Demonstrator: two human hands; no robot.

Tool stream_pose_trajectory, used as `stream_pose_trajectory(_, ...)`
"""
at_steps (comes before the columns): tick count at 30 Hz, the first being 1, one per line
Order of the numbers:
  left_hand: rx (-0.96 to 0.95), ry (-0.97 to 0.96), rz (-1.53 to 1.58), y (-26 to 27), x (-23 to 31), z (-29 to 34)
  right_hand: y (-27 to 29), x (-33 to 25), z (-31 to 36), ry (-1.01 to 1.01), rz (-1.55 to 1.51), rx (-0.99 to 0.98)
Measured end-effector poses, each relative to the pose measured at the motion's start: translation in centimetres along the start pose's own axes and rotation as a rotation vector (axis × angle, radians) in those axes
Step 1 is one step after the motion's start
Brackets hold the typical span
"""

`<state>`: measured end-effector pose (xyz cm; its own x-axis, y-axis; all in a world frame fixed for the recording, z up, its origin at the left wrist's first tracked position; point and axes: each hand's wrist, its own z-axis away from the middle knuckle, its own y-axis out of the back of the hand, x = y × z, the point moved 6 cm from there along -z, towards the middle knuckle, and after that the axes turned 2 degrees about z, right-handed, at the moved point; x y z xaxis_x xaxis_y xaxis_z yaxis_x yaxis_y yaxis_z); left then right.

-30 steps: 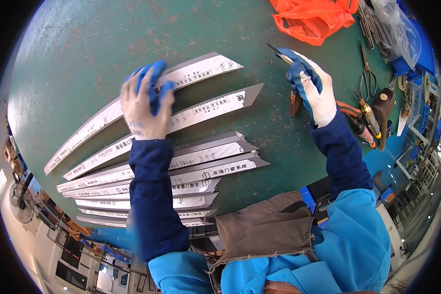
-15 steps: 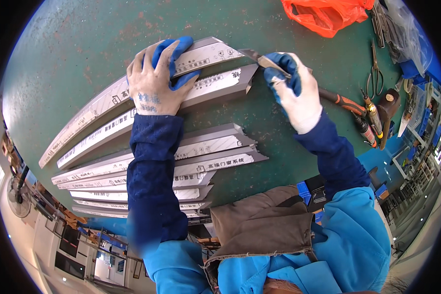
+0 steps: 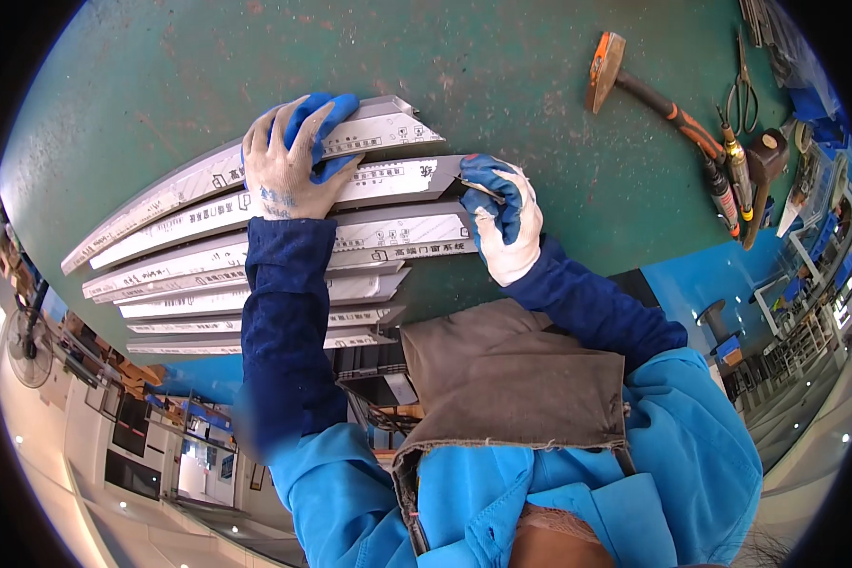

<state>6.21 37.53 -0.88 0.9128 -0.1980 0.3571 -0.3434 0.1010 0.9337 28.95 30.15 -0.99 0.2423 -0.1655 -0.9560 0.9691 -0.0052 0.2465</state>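
Long grey metal profiles with white printed film lie side by side, pointed at their right ends. My gloved left hand is wrapped over the farthest profile, with its thumb on the second profile. At the right ends of the second and third profiles, my gloved right hand is closed, fingers curled. The small flat-bladed tool it held half a second ago is almost wholly hidden by the glove now. A third profile lies just nearer, beside several shorter-looking ones.
On the green tabletop at the right lie a hammer, scissors, a yellow-handled tool, a red-and-black tool and a wooden-handled mallet. Blue bins and clear plastic stand at the far right rim.
My right hand has moved left and nearer, onto the profile ends. The nearer profiles now sit closer to the second one. The view has shifted; the red bag is gone and the hammer head shows.
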Motion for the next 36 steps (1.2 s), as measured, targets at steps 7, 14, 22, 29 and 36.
stream_pose_trajectory(7,0.033,0.009,0.05,-0.9,2.3,0.9,0.6,1.9,1.4,-0.247,-0.16,-0.06)
stream_pose_trajectory(14,0.117,0.017,0.008,-0.6,3.1,1.2,6.3,0.4,-4.4,-0.282,0.007,-0.249)
stream_pose_trajectory(22,0.181,-0.035,0.036,-0.7,2.8,1.1,3.6,-0.4,-1.5,-0.563,-0.246,-0.245)
stream_pose_trajectory(29,0.158,-0.019,0.028,-1.2,2.6,1.3,2.3,1.0,0.4,-0.898,-0.408,-0.163)
stream_pose_trajectory(36,0.157,-0.003,0.024,-1.2,2.6,1.3,2.2,1.3,0.4,-0.914,-0.373,-0.158)
